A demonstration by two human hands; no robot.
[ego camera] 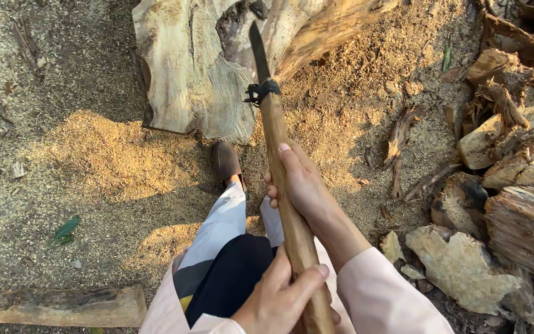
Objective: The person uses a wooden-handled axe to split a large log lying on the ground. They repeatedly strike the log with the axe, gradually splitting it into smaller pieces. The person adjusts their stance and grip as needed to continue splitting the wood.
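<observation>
A long wooden-handled axe (pixel 282 185) points away from me, its dark blade (pixel 258 49) edge-on over a large pale log (pixel 199 68). Black wire binds the handle just below the blade. My right hand (pixel 301 185) grips the handle at mid-length, thumb laid along the wood. My left hand (pixel 279 297) is wrapped round the handle's lower end near my body. Both sleeves are pale pink. My leg in light trousers and a dark shoe (pixel 225 161) stands just in front of the log.
Sawdust and wood chips cover the ground. A heap of split firewood (pixel 508 142) lies at the right, with flat chunks (pixel 458 266) near my right arm. A length of timber (pixel 57 306) lies at the lower left.
</observation>
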